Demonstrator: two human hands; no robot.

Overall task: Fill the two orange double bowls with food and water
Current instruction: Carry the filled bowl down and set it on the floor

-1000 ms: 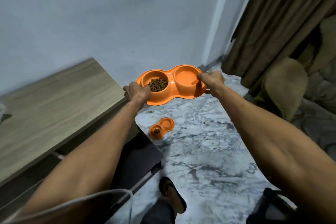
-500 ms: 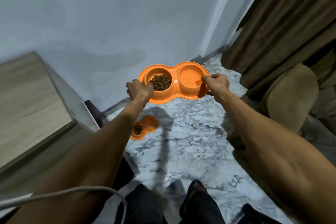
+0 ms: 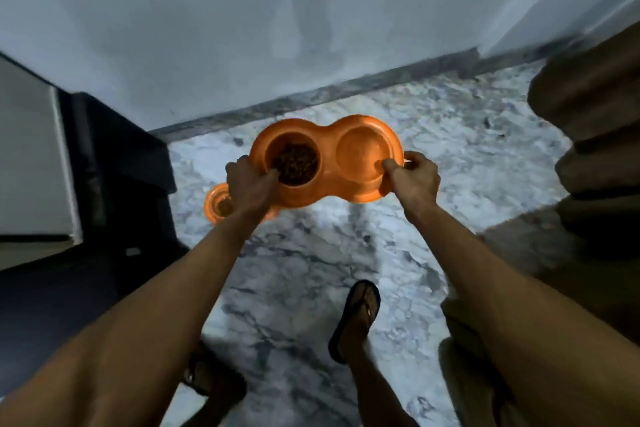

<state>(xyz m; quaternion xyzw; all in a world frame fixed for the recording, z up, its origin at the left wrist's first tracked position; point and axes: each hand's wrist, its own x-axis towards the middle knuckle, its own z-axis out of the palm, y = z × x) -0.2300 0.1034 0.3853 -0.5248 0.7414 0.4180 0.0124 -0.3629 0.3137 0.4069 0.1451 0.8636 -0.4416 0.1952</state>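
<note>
Above the marble floor, both hands grip the orange double bowl

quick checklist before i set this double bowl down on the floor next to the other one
1. Left hand grip on the held bowl: ok, thumb hooked over the rim at the food end.
2. Right hand grip: ok, pinches the rim at the other end.
3. Kibble in the left cup: ok, all inside.
4. Water in the right cup: cannot tell, too blurred.
5. Second bowl in sight: not ok, partly hidden behind the left wrist; look before lowering.
6. Floor beside it: ok, open marble shows.
</note>
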